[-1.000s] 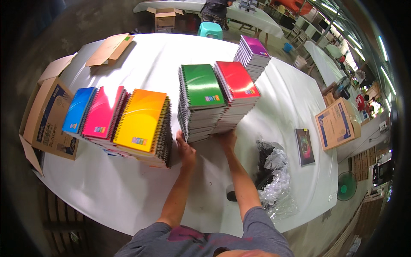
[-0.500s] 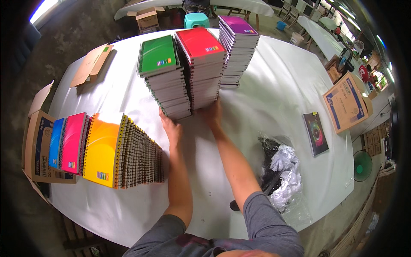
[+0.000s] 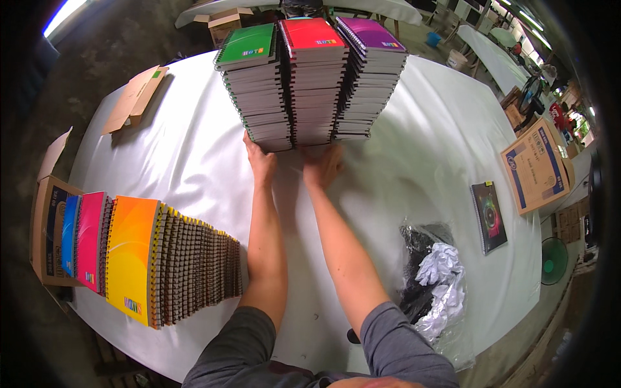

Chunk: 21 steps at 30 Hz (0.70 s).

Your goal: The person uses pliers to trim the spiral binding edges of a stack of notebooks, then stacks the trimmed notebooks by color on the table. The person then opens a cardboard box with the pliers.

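Observation:
Three tall stacks of spiral notebooks stand side by side at the far middle of the table: a green-covered stack (image 3: pixel 249 48), a red-covered stack (image 3: pixel 314 39) and a purple-covered stack (image 3: pixel 375 37). My left hand (image 3: pixel 261 163) is at the foot of the green stack, its fingers round the near left corner. At the near foot of the red and purple stacks is my right hand (image 3: pixel 323 167), fingers bent and apart, the tips partly hidden. Left of my forearms, a long row of yellow notebooks (image 3: pixel 131 252) stands on edge beside pink (image 3: pixel 90 239) and blue notebooks (image 3: pixel 70 236).
An open carton (image 3: pixel 48 223) is behind the blue notebooks. A flattened cardboard piece (image 3: pixel 134 97) lies far left. Crumpled clear plastic with white gloves (image 3: pixel 440 265) rests right of my arm. Further right are a dark notebook (image 3: pixel 489 216) and another carton (image 3: pixel 535 165).
The green and red stacks have moved away and rightward, and now line up with the purple stack. My hands moved with them. The right hand's fingers now show more, spread at the base.

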Each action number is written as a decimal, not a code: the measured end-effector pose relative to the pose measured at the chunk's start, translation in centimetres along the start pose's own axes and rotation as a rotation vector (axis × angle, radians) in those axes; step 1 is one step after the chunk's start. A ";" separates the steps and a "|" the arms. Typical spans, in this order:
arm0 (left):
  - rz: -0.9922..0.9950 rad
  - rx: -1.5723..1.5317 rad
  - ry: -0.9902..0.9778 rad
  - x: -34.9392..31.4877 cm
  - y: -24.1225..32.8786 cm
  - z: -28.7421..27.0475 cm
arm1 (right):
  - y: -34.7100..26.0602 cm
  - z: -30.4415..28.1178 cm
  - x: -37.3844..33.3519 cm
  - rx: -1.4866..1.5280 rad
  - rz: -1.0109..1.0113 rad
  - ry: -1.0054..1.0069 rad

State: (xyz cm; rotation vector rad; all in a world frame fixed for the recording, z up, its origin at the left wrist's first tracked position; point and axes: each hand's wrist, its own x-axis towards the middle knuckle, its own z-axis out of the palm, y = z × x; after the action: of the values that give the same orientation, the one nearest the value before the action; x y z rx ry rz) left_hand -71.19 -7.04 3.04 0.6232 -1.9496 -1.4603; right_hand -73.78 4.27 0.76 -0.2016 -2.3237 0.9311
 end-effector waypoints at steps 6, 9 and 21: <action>0.093 -0.028 0.030 1.2 -1.1 1.0 | 0.7 -0.4 -0.6 0.504 0.045 -0.160; 0.172 0.002 0.308 -1.3 0.2 2.2 | 1.5 -2.3 -1.4 0.546 0.002 -0.321; 0.622 -0.230 -0.793 -36.5 5.6 -27.8 | 4.8 -22.0 -15.5 0.546 0.216 -0.930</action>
State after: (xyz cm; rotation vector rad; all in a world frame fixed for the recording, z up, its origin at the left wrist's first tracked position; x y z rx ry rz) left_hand -25.84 0.99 6.85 -0.7288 -2.1705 -1.5803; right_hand -48.71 14.96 2.24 0.2793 -2.7241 2.0563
